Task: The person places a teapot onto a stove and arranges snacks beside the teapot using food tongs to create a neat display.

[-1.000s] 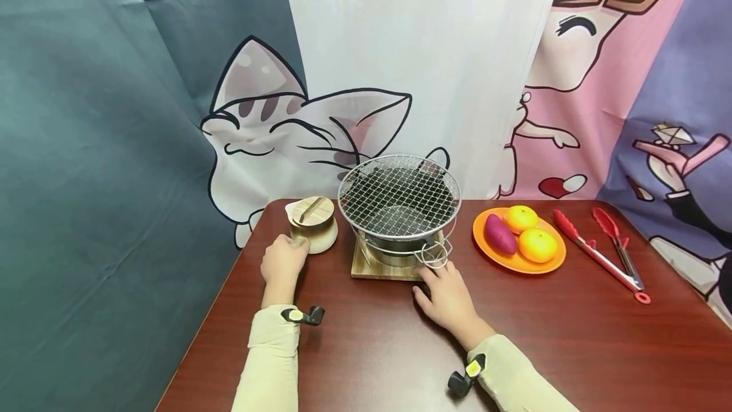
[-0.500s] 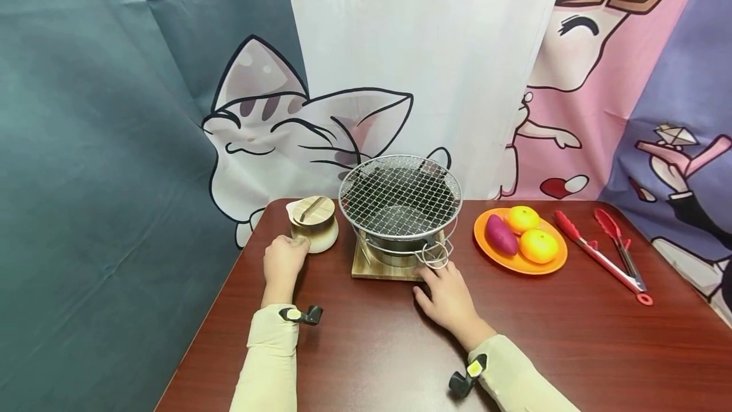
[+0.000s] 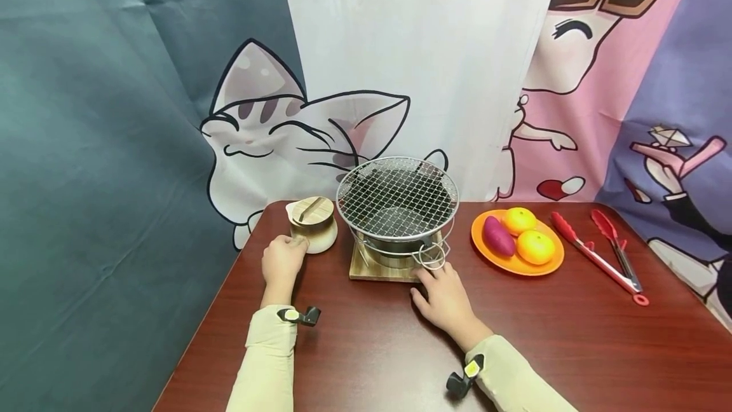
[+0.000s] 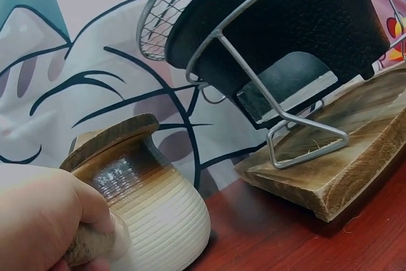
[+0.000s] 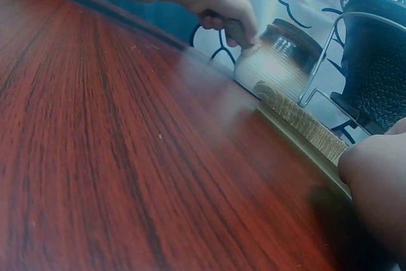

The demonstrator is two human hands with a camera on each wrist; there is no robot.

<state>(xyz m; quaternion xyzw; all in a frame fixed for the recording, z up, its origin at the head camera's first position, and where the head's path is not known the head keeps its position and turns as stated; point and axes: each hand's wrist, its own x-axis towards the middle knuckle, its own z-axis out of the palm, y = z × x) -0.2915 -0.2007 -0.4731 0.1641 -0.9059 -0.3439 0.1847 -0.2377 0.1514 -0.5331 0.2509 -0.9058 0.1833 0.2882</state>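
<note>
A teapot (image 3: 320, 234) with a wooden lid stands at the table's back left, cream below and brown at its shoulder. My left hand (image 3: 283, 262) grips its stubby side handle (image 4: 92, 245), fingers wrapped round it in the left wrist view. To the right, a round tabletop grill (image 3: 397, 202) with a wire mesh top and black bowl stands in a wire frame on a wooden board (image 3: 372, 270). My right hand (image 3: 448, 301) rests at the board's front right corner, thumb apart from the fingers; its fingertips are partly hidden below the wire loops.
An orange plate (image 3: 515, 270) holds a purple sweet potato (image 3: 499, 236) and two oranges (image 3: 535, 247), right of the grill. Farther right lie red-tipped tongs (image 3: 606, 259), spread apart. A printed curtain (image 3: 434, 49) hangs close behind the brown table (image 3: 366, 348).
</note>
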